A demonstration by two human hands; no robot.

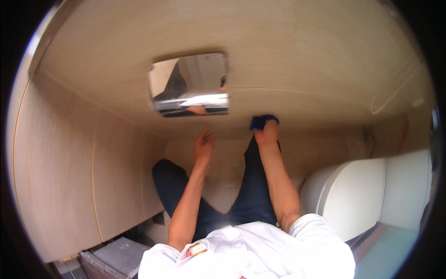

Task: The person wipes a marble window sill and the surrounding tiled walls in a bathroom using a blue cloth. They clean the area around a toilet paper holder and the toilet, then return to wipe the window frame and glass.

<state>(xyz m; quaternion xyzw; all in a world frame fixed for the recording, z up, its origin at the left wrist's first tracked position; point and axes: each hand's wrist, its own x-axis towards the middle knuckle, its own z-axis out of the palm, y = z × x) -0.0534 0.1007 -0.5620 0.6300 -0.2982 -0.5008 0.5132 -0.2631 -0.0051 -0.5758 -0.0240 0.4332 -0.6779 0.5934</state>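
Note:
My right hand (268, 132) is closed around a dark blue cloth (259, 122) and holds it against or close to the tiled wall (299, 73); any small gap there cannot be made out. To its left, my left hand (205, 144) hangs in front of the lower wall with nothing in it, its fingers somewhat blurred and loosely apart. Above that hand, a shiny metal box (190, 85), probably a paper dispenser, is fixed to the wall. Its front reflects my sleeve and arm.
A white toilet (352, 188) with its lid down stands to my right. On the left runs a wood-grain panel wall (62, 167), with a dark bin-like box (118, 256) below it. A thin hose (372, 144) shows near the right corner. My knees straddle the tiled floor (219, 188).

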